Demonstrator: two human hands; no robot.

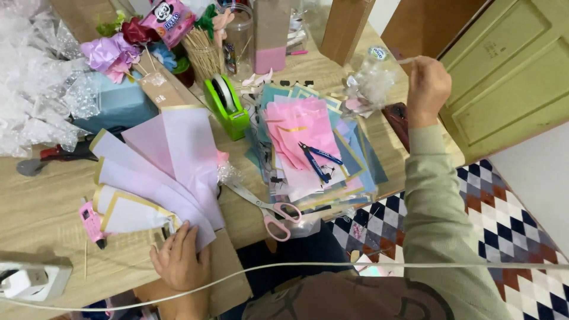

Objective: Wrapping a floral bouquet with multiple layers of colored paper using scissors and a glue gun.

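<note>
While the fan of pale lilac and pink wrapping-paper sheets (160, 172) lies on the wooden table (41, 207), its gathered near end is pinned flat by the left hand (178, 261), fingers spread, seemingly so the folds stay together. One pair of pink-handled scissors (267, 210) lies beside it. Far right, a thin clear strip (406, 60) is pinched in the raised right hand (428, 89).

Wooden surface (41, 207) with a fan of lilac, gold-edged paper sheets (160, 178). Left hand (178, 261) presses flat on the fan's near edge. Pink-handled scissors (267, 210) lie just right of it; beyond, the right hand (428, 89) pinches a clear strip (406, 60).
</note>
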